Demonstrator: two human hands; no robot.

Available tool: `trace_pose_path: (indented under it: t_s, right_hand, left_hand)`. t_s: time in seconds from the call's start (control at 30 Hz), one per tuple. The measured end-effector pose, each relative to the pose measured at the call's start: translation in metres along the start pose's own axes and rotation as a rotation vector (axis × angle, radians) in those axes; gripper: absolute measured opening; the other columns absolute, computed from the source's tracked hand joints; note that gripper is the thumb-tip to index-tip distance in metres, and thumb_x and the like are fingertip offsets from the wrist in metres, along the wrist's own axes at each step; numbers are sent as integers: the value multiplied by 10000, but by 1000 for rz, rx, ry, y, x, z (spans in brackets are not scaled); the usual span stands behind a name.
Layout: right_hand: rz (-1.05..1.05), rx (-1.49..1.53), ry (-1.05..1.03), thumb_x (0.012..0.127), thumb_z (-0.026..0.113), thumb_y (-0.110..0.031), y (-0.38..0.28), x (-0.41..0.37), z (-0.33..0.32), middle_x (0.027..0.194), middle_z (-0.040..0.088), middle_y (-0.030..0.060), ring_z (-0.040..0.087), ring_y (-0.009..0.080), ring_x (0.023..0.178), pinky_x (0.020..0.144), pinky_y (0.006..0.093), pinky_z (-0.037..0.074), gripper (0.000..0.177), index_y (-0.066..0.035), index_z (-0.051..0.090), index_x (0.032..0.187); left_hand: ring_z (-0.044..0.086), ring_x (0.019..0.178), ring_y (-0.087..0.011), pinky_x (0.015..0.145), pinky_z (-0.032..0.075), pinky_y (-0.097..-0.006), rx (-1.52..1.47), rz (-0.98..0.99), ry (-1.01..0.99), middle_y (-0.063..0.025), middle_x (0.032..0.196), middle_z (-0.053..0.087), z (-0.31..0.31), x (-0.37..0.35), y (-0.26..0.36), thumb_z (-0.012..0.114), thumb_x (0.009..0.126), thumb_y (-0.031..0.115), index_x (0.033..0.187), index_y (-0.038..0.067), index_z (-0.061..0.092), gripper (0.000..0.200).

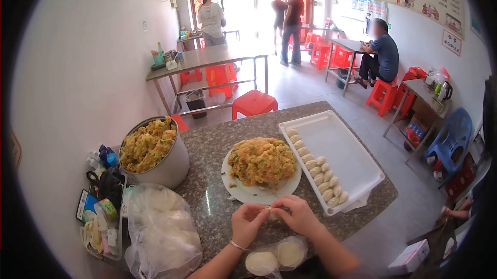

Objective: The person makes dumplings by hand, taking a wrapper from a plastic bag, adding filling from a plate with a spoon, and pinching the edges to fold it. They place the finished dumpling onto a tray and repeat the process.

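"Starting nearest, what lies before the person?"

"Round wrappers (pixel 261 263), in clear plastic at the surface's (pixel 209 149) near edge."

"And the grip?"

"Left hand (pixel 248 222) and right hand (pixel 296 214) meet just beyond them, thumbs and fingertips clamped on a small piece of dough (pixel 273 216). It sits between the hands, above the surface, mostly hidden by fingers."

"Which step is that?"

"Pinching the edge closed, I'd judge. Whether the seam is sealed, I can't tell."

"What does the next move call for?"

"Probably small, even pinches that keep the filling off the seam, then a gentle set-down."

"Where?"

"Farther out, past the plate (pixel 247 194) heaped with filling (pixel 262 160), the white tray (pixel 344 139) holds pleated dumplings (pixel 310 164) along its left side. Its bare part has room."

"Beyond that?"

"A red stool (pixel 254 104), past the surface's far edge."
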State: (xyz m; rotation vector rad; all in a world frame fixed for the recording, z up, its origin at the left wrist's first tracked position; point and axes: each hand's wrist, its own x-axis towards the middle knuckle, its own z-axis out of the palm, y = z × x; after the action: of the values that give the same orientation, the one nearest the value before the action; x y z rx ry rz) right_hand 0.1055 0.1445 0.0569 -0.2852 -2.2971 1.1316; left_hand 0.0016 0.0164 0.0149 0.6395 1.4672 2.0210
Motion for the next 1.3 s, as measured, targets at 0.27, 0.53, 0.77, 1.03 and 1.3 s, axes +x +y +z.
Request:
trace_pose_path:
  t_s: [0.27,0.53,0.77,1.03,1.3]
  right_hand:
    - [132,96,-45,823,618,-125,0,3,-5,800,605,128,592,313,826,744,375,468,109,-18,626,839]
    - [23,-63,9,809,636,-128,5,1,3,824,605,121,597,294,817,728,362,468,116,-18,623,842]
    - [-34,-53,-24,798,648,-110,-3,4,1,835,625,127,617,276,810,735,337,484,117,-9,636,856]
    - [104,71,-12,812,634,-119,2,3,-4,810,618,120,608,285,786,732,356,474,120,-3,631,839]
    - [36,21,-18,803,643,-148,2,3,2,786,596,115,586,296,822,752,365,459,130,-20,637,824]
  left_hand:
    - [633,853,-126,760,509,-230,-54,-22,-52,-105,958,673,-1,2,0,670,817,-2,964,-37,664,151]
    - [623,835,-107,731,507,-219,2,67,-73,-84,947,671,0,0,-5,665,822,-1,923,-19,676,104]
    - [616,812,-91,705,498,-211,-36,55,-34,-59,924,665,-2,1,-8,651,839,12,968,-10,649,131]
    - [613,822,-93,723,493,-212,-42,-11,-70,-59,934,663,-2,2,-6,642,843,8,972,-17,652,132]
    - [604,839,-106,703,488,-209,78,149,-124,-67,986,636,-2,1,-5,653,826,-1,951,-11,671,127]
